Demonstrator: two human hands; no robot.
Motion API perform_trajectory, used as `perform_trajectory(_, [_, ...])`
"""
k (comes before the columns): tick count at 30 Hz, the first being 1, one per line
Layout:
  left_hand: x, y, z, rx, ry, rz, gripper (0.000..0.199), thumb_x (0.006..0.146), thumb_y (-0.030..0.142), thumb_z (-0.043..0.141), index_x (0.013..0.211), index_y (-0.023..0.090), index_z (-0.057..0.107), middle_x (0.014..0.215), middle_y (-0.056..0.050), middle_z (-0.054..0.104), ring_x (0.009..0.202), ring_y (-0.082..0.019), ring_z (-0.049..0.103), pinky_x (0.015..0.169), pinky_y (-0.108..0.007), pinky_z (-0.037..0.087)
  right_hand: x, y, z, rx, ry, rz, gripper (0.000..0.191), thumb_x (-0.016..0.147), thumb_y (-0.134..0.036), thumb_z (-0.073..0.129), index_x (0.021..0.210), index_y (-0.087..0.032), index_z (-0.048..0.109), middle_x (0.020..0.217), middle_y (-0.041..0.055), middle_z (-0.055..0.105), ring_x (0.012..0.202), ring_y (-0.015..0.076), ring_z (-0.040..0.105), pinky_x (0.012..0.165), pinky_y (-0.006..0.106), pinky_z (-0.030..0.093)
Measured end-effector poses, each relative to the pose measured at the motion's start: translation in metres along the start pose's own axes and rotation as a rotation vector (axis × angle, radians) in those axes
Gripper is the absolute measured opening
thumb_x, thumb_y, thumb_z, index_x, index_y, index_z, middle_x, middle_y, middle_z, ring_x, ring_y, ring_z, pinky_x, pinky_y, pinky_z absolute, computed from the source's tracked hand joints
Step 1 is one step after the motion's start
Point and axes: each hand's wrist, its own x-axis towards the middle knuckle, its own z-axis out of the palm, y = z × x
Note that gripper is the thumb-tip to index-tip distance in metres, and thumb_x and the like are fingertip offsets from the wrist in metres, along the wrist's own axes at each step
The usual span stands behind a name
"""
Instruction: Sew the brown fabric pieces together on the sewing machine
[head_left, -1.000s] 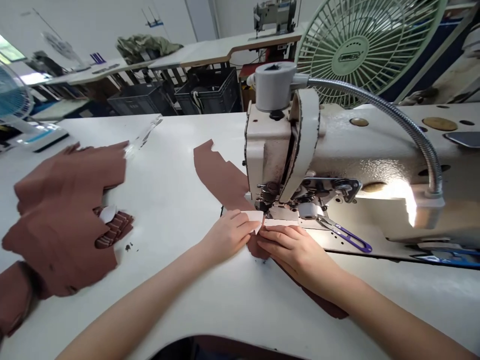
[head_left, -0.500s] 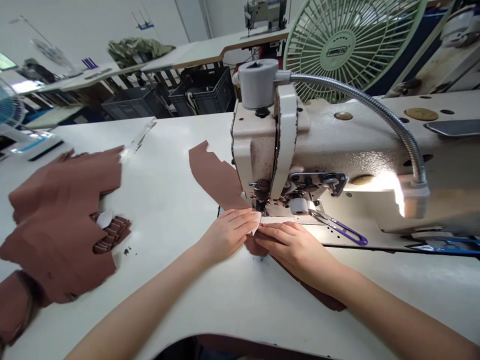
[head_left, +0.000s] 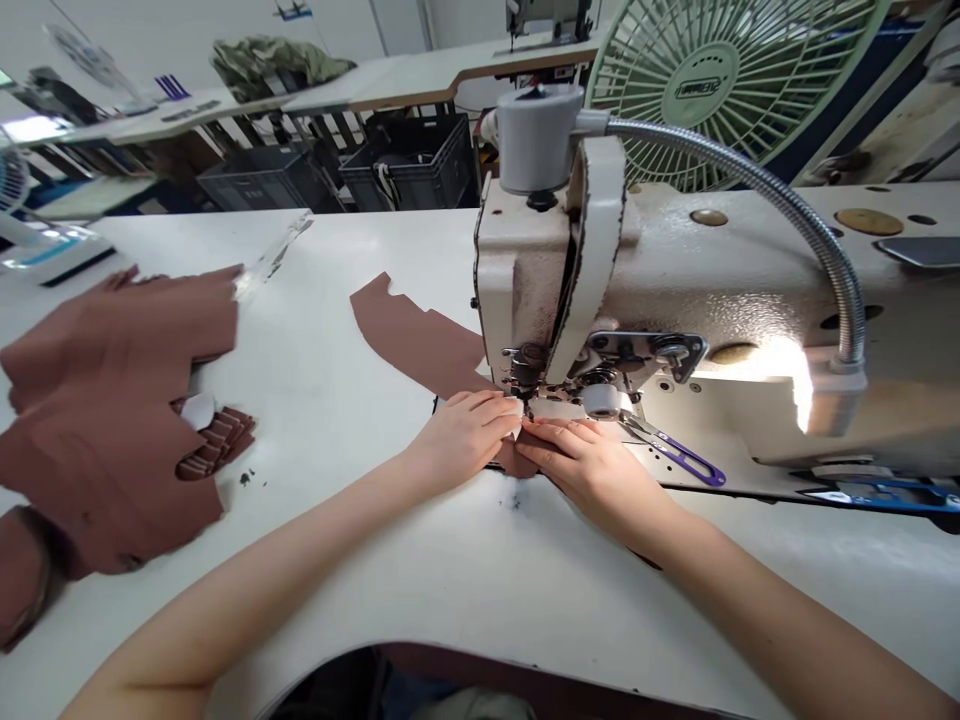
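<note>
A long brown fabric piece (head_left: 424, 335) runs under the needle area of a sewing machine (head_left: 525, 290), its notched far end lying to the left behind the machine head. My left hand (head_left: 469, 435) is closed on the piece just left of the presser foot. At its fingertips sits a small white scrap (head_left: 516, 420), partly hidden. My right hand (head_left: 592, 470) lies with outstretched fingers on the near part of the fabric, right of the needle. Its palm and forearm cover most of the fabric's near end. The needle tip is hidden.
Purple-handled thread snips (head_left: 686, 455) and a blue-handled tool (head_left: 892, 492) lie on the machine bed. A stack of brown pieces (head_left: 112, 420) occupies the table's left side. A bendable lamp (head_left: 832, 390) lights the bed. Behind are a green fan (head_left: 701, 85) and grey crates (head_left: 409, 165).
The brown fabric has slid farther away past the needle, so less of its near end shows. Both hands have moved slightly forward with it. The camera view has shifted a little.
</note>
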Motion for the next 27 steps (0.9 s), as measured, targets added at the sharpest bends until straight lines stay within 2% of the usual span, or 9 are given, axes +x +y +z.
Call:
perform_trajectory(3, [0.0039, 0.0026, 0.0008, 0.001, 0.028, 0.006, 0.029, 0.090, 0.011, 0.041, 0.110, 0.018, 0.060, 0.122, -0.005, 0.063, 0.117, -0.020, 0.053, 0.093, -0.033, 0.043, -0.0004, 0.0000, -0.0041, -0.001, 0.003, 0.021, 0.031, 0.095, -0.014, 0.043, 0.117, -0.019, 0.064, 0.123, 0.0076, 0.063, 0.099, 0.0196, 0.062, 0.080, 0.033, 0.051])
perform_trajectory(8, [0.0033, 0.0022, 0.0026, 0.009, 0.077, 0.029, 0.029, 0.090, 0.011, 0.041, 0.111, 0.018, 0.059, 0.121, -0.005, 0.064, 0.114, -0.019, 0.055, 0.092, -0.033, 0.042, -0.0014, 0.0003, -0.0031, -0.002, 0.005, 0.004, 0.033, 0.094, -0.011, 0.042, 0.118, -0.019, 0.063, 0.124, 0.0078, 0.062, 0.102, 0.0192, 0.061, 0.082, 0.032, 0.051])
perform_trajectory(16, [0.0065, -0.0035, -0.0010, 0.003, 0.057, 0.048, 0.028, 0.088, 0.010, 0.041, 0.107, 0.018, 0.060, 0.106, -0.005, 0.066, 0.106, -0.019, 0.058, 0.089, -0.032, 0.044, -0.0002, -0.0006, 0.0016, -0.028, 0.032, -0.026, 0.032, 0.093, -0.010, 0.043, 0.118, -0.016, 0.063, 0.121, 0.0090, 0.063, 0.103, 0.0209, 0.060, 0.082, 0.034, 0.052])
perform_trajectory(20, [0.0090, -0.0053, -0.0010, -0.009, 0.039, 0.022, 0.030, 0.088, 0.009, 0.040, 0.110, 0.018, 0.059, 0.102, -0.005, 0.066, 0.105, -0.019, 0.058, 0.090, -0.032, 0.044, 0.0016, -0.0014, 0.0012, -0.039, 0.009, -0.002, 0.032, 0.093, -0.011, 0.044, 0.119, -0.017, 0.062, 0.123, 0.0092, 0.062, 0.103, 0.0218, 0.059, 0.080, 0.035, 0.053])
perform_trajectory(24, [0.0061, -0.0043, -0.0021, -0.034, 0.028, 0.031, 0.028, 0.089, 0.011, 0.040, 0.108, 0.019, 0.059, 0.107, -0.005, 0.065, 0.109, -0.019, 0.057, 0.092, -0.033, 0.043, 0.0022, -0.0039, -0.0022, -0.017, -0.013, -0.033, 0.035, 0.092, -0.009, 0.040, 0.119, -0.016, 0.061, 0.122, 0.0100, 0.062, 0.103, 0.0217, 0.058, 0.083, 0.036, 0.052])
perform_trajectory(27, [0.0037, -0.0033, -0.0029, -0.066, 0.038, 0.024, 0.026, 0.090, 0.012, 0.040, 0.105, 0.019, 0.060, 0.107, -0.005, 0.064, 0.108, -0.019, 0.056, 0.093, -0.033, 0.042, 0.0027, -0.0059, -0.0059, 0.003, -0.073, -0.038, 0.037, 0.090, -0.008, 0.040, 0.121, -0.016, 0.060, 0.118, 0.0106, 0.062, 0.094, 0.0213, 0.057, 0.079, 0.036, 0.051])
